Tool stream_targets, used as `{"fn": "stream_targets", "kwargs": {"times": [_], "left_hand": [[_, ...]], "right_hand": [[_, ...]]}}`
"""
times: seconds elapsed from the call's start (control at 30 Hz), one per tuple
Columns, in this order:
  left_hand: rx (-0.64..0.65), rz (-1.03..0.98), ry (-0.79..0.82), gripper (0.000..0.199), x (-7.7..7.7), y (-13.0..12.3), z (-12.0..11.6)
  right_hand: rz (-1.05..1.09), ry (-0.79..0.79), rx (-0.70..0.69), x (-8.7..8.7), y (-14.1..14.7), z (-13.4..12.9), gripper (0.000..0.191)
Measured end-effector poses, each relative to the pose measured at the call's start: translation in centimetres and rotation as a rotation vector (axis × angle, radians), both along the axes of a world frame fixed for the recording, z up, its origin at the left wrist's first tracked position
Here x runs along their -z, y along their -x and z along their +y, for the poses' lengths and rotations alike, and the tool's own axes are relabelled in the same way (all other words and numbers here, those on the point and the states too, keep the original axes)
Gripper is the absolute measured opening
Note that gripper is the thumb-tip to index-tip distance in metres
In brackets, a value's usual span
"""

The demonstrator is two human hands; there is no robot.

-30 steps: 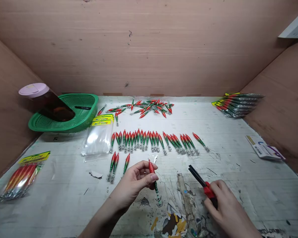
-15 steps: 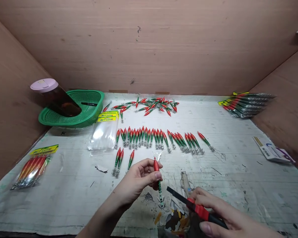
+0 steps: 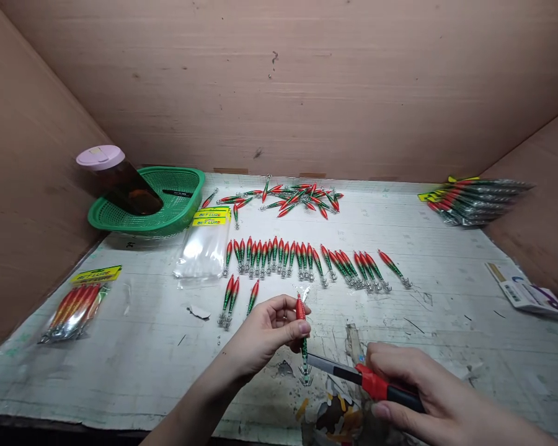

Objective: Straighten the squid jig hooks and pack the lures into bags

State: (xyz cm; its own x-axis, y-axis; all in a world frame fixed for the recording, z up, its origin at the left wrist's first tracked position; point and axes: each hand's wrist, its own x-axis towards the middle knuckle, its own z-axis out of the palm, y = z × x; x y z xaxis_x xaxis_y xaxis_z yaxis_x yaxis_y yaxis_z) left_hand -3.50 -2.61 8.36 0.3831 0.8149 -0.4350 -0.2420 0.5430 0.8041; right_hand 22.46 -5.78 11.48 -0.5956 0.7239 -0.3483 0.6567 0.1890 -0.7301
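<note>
Between the thumb and fingers of my left hand (image 3: 276, 325) is a red and green squid lure (image 3: 301, 308), held upright with its crown of hooks pointing down. My right hand (image 3: 409, 378) grips a utility knife (image 3: 376, 383) with a red and black handle. The knife's dark blade points left, its tip at the lower body of the lure just above the hooks; whether it touches, I cannot tell. Beyond my hands lies a row of similar lures (image 3: 286, 257). A few more lures (image 3: 230, 298) lie just left of my left hand.
A loose pile of lures (image 3: 302, 197) lies at the back. Clear header bags (image 3: 203, 244) sit beside a green basket (image 3: 193, 198) holding a tumbler (image 3: 132, 186). Packed lures (image 3: 77, 306) lie at left, more packs (image 3: 474, 201) at back right, and a printed packet (image 3: 525, 291) at right.
My right hand has brought the knife blade from a small gap right of the lure to the lure's lower end. My left hand keeps its hold. The whole view has shifted slightly.
</note>
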Motion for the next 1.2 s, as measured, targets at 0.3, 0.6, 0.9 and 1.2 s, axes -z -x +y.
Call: {"fn": "stream_targets", "kwargs": {"times": [0.3, 0.6, 0.9, 1.2], "left_hand": [[0.0, 0.049, -0.024, 0.034, 0.0, 0.0, 0.1], [0.003, 0.068, -0.013, 0.038, -0.3, 0.3, 0.1], [0.029, 0.038, -0.041, 0.043, -0.1, 1.5, 0.5], [0.086, 1.096, -0.35, 0.045, 2.6, 2.9, 4.1]], "right_hand": [[-0.015, 0.016, -0.046, -0.5, 0.8, 0.9, 0.025], [-0.03, -0.002, -0.068, 0.0, 0.9, 0.8, 0.024], [0.01, -0.023, -0.008, 0.4, 0.5, 0.9, 0.028], [-0.044, -0.208, 0.266, 4.2, -2.6, 0.8, 0.038]]}}
